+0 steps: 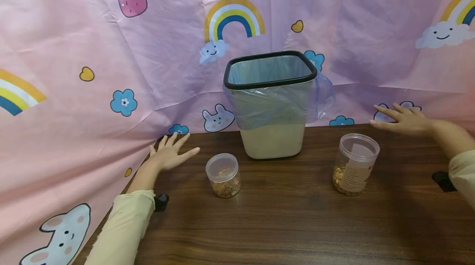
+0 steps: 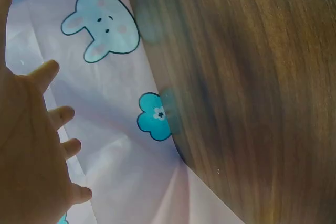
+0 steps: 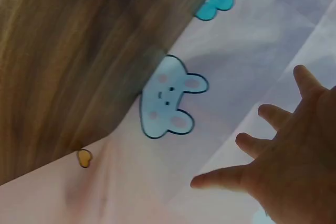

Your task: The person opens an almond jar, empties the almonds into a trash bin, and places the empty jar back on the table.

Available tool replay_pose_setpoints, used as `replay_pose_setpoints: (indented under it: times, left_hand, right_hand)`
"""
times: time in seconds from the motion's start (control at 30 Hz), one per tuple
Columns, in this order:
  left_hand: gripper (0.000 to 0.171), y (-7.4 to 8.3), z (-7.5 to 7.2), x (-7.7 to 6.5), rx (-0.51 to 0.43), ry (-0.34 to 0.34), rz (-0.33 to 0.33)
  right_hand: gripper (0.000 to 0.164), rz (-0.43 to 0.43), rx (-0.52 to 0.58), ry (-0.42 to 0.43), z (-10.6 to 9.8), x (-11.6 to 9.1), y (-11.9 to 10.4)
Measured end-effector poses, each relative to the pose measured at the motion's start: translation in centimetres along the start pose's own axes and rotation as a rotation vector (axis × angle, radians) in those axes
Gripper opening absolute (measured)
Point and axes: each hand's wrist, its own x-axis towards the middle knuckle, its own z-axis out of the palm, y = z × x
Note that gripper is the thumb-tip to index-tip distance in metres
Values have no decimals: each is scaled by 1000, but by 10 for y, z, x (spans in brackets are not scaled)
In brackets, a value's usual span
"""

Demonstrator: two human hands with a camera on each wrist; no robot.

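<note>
My left hand (image 1: 171, 153) lies flat with spread fingers at the back left of the dark wooden table (image 1: 282, 223), holding nothing; its wrist view shows the same open hand (image 2: 37, 150) over the pink cloth. My right hand (image 1: 398, 118) hovers open with straight fingers at the back right, also seen empty (image 3: 283, 166). A short clear jar (image 1: 223, 175) with brown snacks stands right of my left hand. A taller clear labelled jar (image 1: 354, 164) with snacks at its bottom stands below my right hand. Both jars have no lids.
A beige waste bin (image 1: 272, 104) with a black rim and clear bag liner stands at the back centre. A pink cartoon-print cloth (image 1: 111, 50) hangs behind and to the left of the table. Small black objects (image 1: 443, 181) lie at the right edge and by my left sleeve (image 1: 161, 202).
</note>
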Motion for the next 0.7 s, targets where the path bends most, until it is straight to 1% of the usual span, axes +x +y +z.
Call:
replay_pose_setpoints:
  times: [0.03,0.1,0.13,0.23,0.3,0.4,0.53,0.7]
  left_hand:
    - [85,1,-1,-1,-2,6,9]
    - [83,2,-1,-2,-8,18,34]
    - [82,3,-2,-3,-12,25,50]
    - [79,6,-3,-6,-58,44,112]
    - [75,9,-5,-9,-97,54,152]
    - [71,15,-8,-15,-158,64,200]
    - [65,24,-12,-22,-195,95,245]
    - [58,39,-17,-34,-232,143,325]
  right_hand:
    - [71,20,41,10,-3,0,-3]
    - [71,15,85,17,-10,-1,-8]
    - [72,30,143,22,-14,-1,-12]
    - [70,3,223,33,-23,-3,-23]
    - [67,-25,237,48,-28,-5,-31]
    - [65,-43,223,68,-34,-8,-45]
    - [62,-70,212,91,-42,-12,-64]
    - [56,-157,243,106,-46,-16,-90]
